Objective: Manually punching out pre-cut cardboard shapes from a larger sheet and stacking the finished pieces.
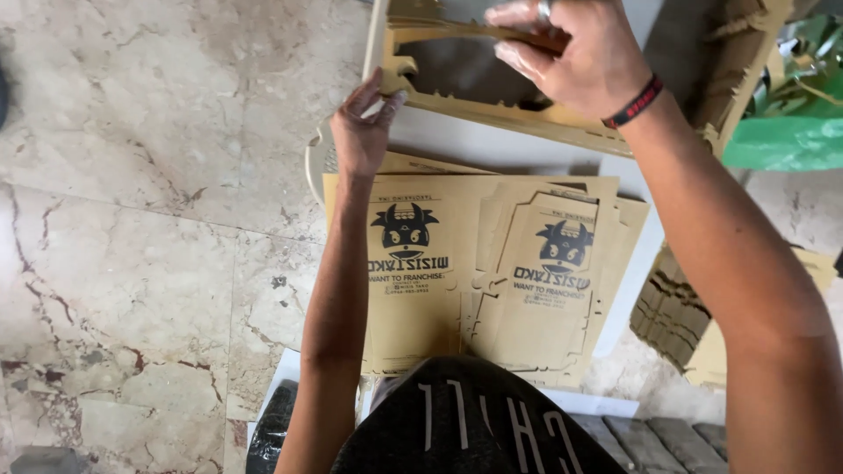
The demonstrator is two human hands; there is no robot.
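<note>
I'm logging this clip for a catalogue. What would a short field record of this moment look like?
Setting: marble floor, seen from above
Left hand: pinches the left edge of a punched-out cardboard sheet frame
Right hand: grips the same frame from above; red-and-black wristband
Below the hands: stack of flat printed brown box blanks on a white board
Right side: another cardboard stack, green plastic bag
</note>
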